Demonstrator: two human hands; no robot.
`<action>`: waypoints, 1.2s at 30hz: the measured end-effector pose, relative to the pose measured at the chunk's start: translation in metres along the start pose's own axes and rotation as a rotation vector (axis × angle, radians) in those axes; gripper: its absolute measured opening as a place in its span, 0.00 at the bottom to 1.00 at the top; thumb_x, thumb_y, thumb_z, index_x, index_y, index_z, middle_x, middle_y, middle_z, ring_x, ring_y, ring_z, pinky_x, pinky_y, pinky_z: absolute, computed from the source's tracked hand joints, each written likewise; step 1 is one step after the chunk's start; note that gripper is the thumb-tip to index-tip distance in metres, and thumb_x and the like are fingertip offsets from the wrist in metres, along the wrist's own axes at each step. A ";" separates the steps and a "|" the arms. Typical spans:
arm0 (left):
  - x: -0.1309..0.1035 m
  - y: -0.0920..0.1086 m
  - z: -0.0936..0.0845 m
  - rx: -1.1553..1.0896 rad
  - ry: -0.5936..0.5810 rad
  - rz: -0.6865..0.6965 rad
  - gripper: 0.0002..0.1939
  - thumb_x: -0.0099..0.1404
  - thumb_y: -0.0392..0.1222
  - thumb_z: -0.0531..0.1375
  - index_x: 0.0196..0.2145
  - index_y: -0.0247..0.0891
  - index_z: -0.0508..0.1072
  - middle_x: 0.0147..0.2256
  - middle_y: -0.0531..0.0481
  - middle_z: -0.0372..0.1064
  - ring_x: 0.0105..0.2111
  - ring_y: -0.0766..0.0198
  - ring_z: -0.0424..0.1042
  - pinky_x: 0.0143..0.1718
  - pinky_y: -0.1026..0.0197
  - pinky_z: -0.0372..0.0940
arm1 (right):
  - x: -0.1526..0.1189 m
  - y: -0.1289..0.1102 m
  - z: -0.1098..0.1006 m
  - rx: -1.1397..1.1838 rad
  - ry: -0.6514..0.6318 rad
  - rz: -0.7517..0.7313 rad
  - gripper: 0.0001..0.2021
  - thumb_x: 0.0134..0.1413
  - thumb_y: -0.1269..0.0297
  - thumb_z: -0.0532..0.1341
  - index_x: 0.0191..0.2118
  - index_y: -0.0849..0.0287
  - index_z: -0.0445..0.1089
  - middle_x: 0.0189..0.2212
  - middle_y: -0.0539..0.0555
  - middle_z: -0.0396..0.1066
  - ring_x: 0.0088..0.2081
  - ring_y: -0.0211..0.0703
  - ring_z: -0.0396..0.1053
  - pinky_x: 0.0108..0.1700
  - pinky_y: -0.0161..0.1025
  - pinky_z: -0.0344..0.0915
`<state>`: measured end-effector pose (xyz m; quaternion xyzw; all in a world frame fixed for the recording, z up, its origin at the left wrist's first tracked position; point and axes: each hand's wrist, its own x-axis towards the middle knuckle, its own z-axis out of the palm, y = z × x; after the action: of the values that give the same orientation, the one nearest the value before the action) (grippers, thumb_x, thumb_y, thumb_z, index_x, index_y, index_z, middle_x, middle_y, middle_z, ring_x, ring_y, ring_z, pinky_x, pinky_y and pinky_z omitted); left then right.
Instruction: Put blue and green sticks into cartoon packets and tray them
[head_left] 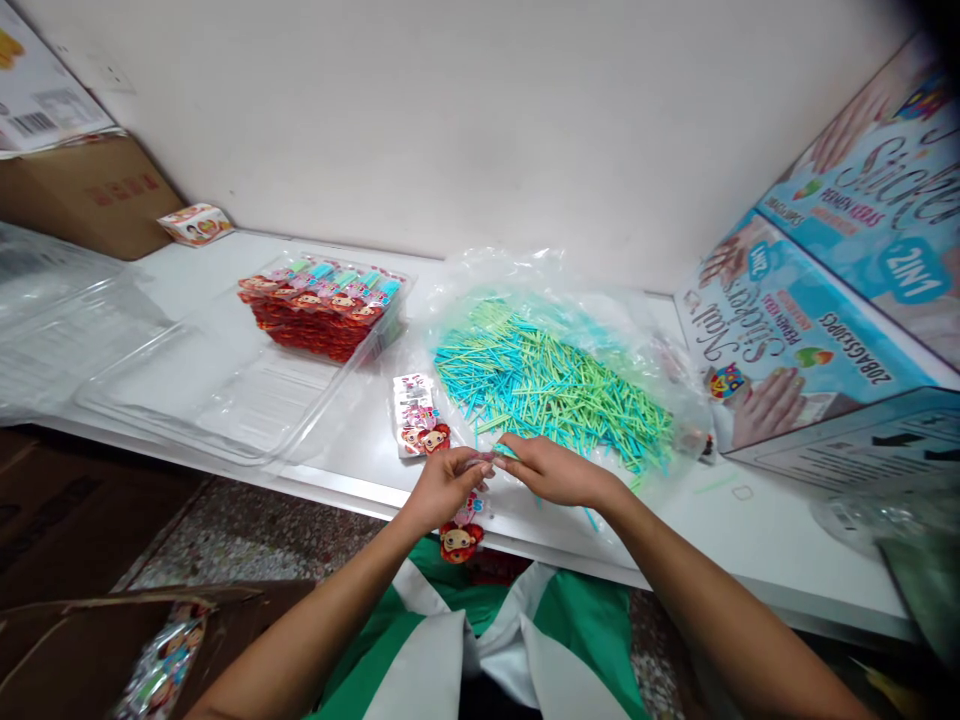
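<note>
Both hands, left (450,487) and right (553,470), pinch a packet (460,535) at the table's (360,468) front edge, between the open tray (217,400) and the sticks (555,375), boxes (787,340) beyond.

A long white table (360,468) runs along the wall — on this surface lies a clear plastic tray (225,400) packed at one end with red monkey-print packets (315,325). Beside it sits a clear plastic bag (502,275) of thin blue and green sticks (555,380) — with small white printed packets (414,405) near its front.
</note>
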<state>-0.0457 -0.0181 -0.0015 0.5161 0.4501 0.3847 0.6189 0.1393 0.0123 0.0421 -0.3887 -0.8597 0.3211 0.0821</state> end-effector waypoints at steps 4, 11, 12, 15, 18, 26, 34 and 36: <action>0.000 -0.004 0.000 0.010 -0.005 -0.031 0.15 0.54 0.48 0.60 0.29 0.31 0.74 0.26 0.47 0.71 0.24 0.66 0.67 0.27 0.64 0.61 | 0.001 0.001 0.007 -0.048 0.028 0.022 0.14 0.61 0.54 0.45 0.34 0.56 0.61 0.24 0.51 0.66 0.25 0.39 0.62 0.26 0.34 0.51; 0.002 -0.013 -0.006 0.095 0.065 0.027 0.12 0.52 0.45 0.62 0.25 0.31 0.72 0.21 0.52 0.67 0.22 0.69 0.63 0.25 0.67 0.55 | -0.001 0.001 0.006 0.002 -0.060 -0.018 0.15 0.61 0.55 0.46 0.44 0.57 0.61 0.33 0.55 0.69 0.35 0.45 0.67 0.33 0.36 0.57; 0.002 -0.013 -0.006 0.123 0.072 0.036 0.11 0.52 0.45 0.62 0.26 0.31 0.72 0.23 0.51 0.68 0.23 0.68 0.64 0.26 0.67 0.56 | -0.001 0.001 0.005 0.019 -0.074 -0.022 0.16 0.61 0.54 0.46 0.47 0.57 0.60 0.36 0.56 0.70 0.37 0.45 0.67 0.35 0.36 0.58; 0.001 -0.012 -0.006 0.234 0.090 0.079 0.10 0.54 0.43 0.61 0.28 0.32 0.72 0.25 0.50 0.70 0.26 0.66 0.66 0.29 0.65 0.58 | -0.001 0.001 0.001 0.046 -0.121 -0.023 0.20 0.61 0.53 0.45 0.53 0.57 0.56 0.42 0.58 0.69 0.41 0.47 0.67 0.39 0.38 0.59; -0.001 -0.009 -0.005 0.351 0.101 0.125 0.08 0.55 0.42 0.59 0.28 0.33 0.73 0.26 0.50 0.70 0.28 0.65 0.67 0.30 0.65 0.58 | 0.000 0.000 0.000 0.036 -0.163 -0.026 0.23 0.60 0.52 0.45 0.56 0.59 0.54 0.45 0.60 0.68 0.42 0.49 0.67 0.40 0.39 0.59; -0.004 -0.001 -0.004 0.663 0.076 0.229 0.08 0.58 0.39 0.56 0.23 0.35 0.68 0.22 0.53 0.64 0.25 0.67 0.63 0.27 0.66 0.53 | 0.003 0.000 0.001 -0.056 -0.288 -0.050 0.23 0.59 0.54 0.47 0.54 0.64 0.58 0.34 0.61 0.72 0.35 0.49 0.69 0.31 0.36 0.58; -0.001 -0.007 -0.001 0.977 -0.004 0.399 0.05 0.61 0.37 0.53 0.31 0.35 0.68 0.29 0.46 0.67 0.33 0.60 0.66 0.34 0.61 0.56 | 0.011 0.008 0.003 -0.128 -0.395 0.038 0.33 0.55 0.55 0.52 0.61 0.68 0.44 0.40 0.66 0.71 0.38 0.51 0.69 0.32 0.37 0.60; -0.001 -0.005 0.002 1.090 -0.053 0.403 0.06 0.62 0.38 0.52 0.32 0.35 0.67 0.30 0.44 0.67 0.34 0.57 0.66 0.34 0.60 0.56 | 0.015 0.007 0.006 -0.221 -0.410 0.085 0.37 0.53 0.58 0.55 0.63 0.70 0.39 0.39 0.68 0.71 0.37 0.53 0.70 0.30 0.37 0.59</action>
<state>-0.0438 -0.0208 -0.0061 0.8450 0.4605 0.1946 0.1896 0.1312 0.0233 0.0311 -0.3578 -0.8712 0.3004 -0.1508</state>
